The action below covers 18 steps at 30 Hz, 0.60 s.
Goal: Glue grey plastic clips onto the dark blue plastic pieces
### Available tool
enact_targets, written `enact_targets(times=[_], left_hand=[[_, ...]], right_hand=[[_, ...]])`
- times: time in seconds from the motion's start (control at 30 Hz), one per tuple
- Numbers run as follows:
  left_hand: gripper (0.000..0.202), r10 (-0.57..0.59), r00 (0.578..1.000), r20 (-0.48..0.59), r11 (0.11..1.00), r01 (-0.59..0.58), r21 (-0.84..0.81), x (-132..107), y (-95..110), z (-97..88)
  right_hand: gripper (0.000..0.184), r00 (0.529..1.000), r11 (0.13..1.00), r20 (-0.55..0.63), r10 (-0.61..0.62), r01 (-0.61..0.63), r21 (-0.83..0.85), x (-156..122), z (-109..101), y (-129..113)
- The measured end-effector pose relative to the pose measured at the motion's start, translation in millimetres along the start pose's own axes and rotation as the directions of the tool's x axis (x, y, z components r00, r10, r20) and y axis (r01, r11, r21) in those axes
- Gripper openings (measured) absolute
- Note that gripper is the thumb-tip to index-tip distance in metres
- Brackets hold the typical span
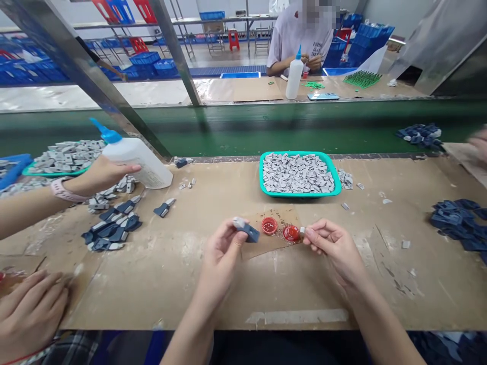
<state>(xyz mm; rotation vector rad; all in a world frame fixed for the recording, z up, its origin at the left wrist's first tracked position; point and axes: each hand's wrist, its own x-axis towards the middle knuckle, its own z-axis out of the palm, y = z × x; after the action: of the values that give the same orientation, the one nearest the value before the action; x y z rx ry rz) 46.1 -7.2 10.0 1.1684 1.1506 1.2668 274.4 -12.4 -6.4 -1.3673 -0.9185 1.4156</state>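
Looks like the dip step tbh: L hand [224, 248] pinching a blue part [251, 234], R hand [333, 243] pinching a tiny grey bit [302, 230] by a red cap [291, 233], btwn the tabletop [285, 284]'s front & back edges, next move prob needs a steady grip.

1 grey-tipped navy part [251, 233] slants in the left hand [223, 247], 1 small grey piece [302, 230] in the right hand [335, 246].

Bright, even light here, soft glare on the cardboard [163, 284], and at the right edge a co-worker's hand [479, 144] smears into blur!
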Motion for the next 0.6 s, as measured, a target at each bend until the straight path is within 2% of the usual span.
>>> enact_targets(times=[0.1, 0.27, 0.6], left_hand=[[0.017, -0.02, 0.998, 0.063, 0.999, 0.023, -0.049, -11.6, -0.8, 20.1], [0.017, -0.03, 0.996, 0.079, 0.986, 0.042, -0.158, -19.5, 0.5, 44.2], [0.018, 0.052, 0.995, 0.08, 0.986, -0.038, -0.163, -26.9, 5.8, 46.3]], right_hand=[[0.025, 0.999, 0.994, 0.047, 0.002, -0.007, 0.11, -10.6, 0.3, -9.7], [0.022, 0.99, 0.98, 0.142, 0.013, -0.04, 0.196, -26.4, 9.1, -23.0], [0.021, 0.971, 0.992, 0.238, -0.021, -0.01, 0.129, -31.8, 24.0, -27.8]])
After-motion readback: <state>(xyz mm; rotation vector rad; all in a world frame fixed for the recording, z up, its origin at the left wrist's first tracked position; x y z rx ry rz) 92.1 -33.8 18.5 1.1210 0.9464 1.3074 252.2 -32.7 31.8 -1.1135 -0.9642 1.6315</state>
